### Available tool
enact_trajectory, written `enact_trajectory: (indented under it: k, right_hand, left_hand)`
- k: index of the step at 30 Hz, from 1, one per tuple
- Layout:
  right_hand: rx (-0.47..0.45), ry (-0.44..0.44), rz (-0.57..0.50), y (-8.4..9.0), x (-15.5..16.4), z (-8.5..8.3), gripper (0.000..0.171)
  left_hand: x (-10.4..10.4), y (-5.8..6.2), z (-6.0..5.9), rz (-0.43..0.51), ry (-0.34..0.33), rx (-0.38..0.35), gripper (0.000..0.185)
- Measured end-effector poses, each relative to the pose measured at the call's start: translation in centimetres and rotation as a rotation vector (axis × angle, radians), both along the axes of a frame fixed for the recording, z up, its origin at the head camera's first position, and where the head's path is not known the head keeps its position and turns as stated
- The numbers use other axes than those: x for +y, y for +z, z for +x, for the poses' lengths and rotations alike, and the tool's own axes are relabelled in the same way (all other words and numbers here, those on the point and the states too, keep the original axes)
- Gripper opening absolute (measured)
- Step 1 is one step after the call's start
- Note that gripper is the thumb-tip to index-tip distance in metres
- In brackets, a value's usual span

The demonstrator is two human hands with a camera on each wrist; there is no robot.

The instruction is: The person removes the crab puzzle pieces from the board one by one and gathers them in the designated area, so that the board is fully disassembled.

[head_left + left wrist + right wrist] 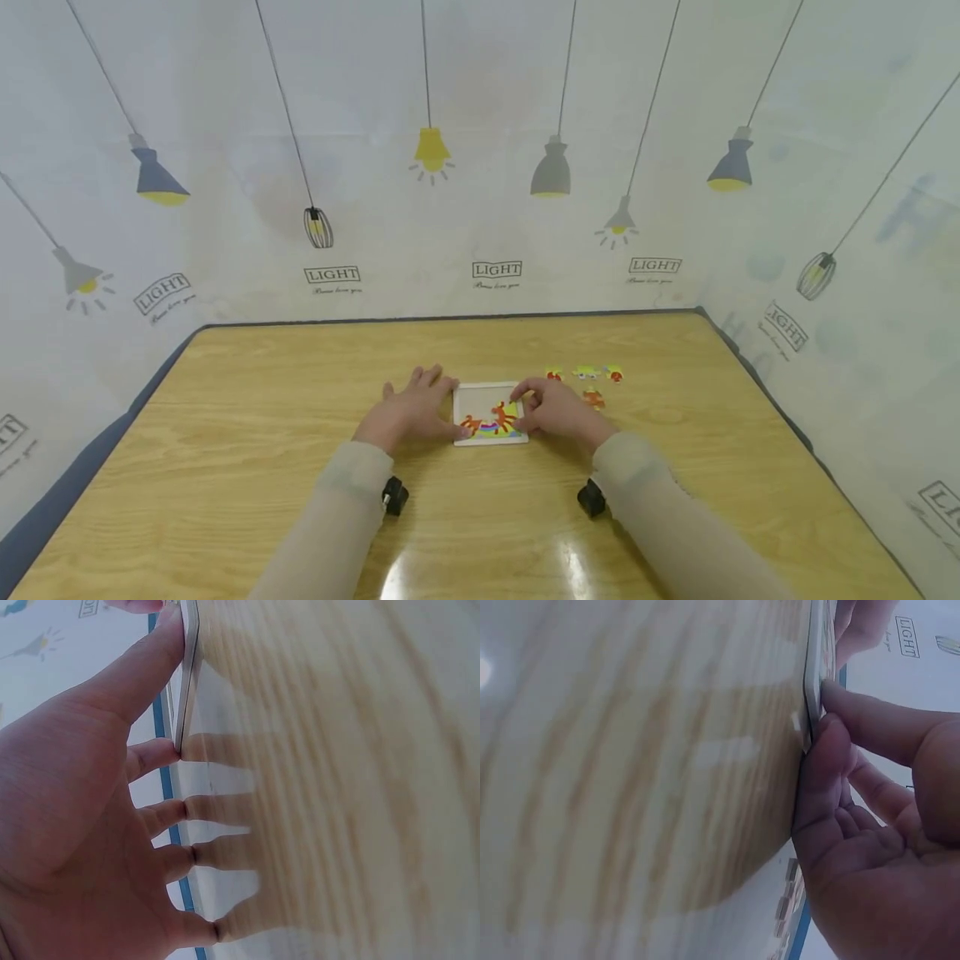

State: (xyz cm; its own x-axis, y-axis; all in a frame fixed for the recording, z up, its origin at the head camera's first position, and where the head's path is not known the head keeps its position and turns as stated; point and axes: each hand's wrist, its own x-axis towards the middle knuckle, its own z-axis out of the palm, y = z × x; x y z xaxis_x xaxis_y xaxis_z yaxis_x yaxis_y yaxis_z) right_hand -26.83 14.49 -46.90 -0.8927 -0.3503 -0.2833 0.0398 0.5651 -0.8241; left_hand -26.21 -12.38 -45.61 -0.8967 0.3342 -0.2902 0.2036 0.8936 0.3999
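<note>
Left hand (412, 412), fingers apart, and right hand (564, 412), fingers bent (clamped: cannot tell), touch one puzzle frame (480, 396) near four loose pieces (593, 399).

Head view forward and down, low, close, sideways wrist views sharing white frame (491, 442)

Our left hand (415, 412) and right hand (561, 412) are flanking the tray (480, 397). Loose pieces (593, 399) are lying to its right.
</note>
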Motion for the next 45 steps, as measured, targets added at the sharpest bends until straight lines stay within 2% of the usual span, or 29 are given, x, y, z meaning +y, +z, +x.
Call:
enact_trajectory:
  k: [6, 19, 24, 28, 37, 45]
  right_hand:
    - [0.037, -0.002, 0.004, -0.1, -0.3, 0.2, 0.032]
    - [0.020, -0.029, 0.037, 0.2, -0.7, 0.2, 0.031]
    - [0.005, -0.021, 0.037, 0.2, -0.8, 0.1, 0.032]
    - [0.030, -0.004, 0.043, 0.0, -0.8, 0.0, 0.033]
    - [0.181, 0.000, 0.224, -0.4, -2.0, 0.2, 0.030]
    - [0.205, 0.020, 0.323, 0.1, -2.8, 0.4, 0.033]
  left_hand:
    - [-0.1, 0.0, -0.2, -0.005, -0.009, 0.013, 0.093]
    - [-0.3, 0.0, -0.2, -0.018, -0.011, 0.016, 0.094]
    - [-0.3, 0.0, -0.2, -0.014, -0.011, 0.010, 0.094]
    - [-0.4, 0.0, -0.2, -0.012, -0.006, 0.002, 0.093]
    - [-0.2, 0.0, -0.1, -0.003, -0.019, -0.002, 0.097]
    - [-0.3, 0.3, 0.0, -0.012, -0.020, -0.001, 0.095]
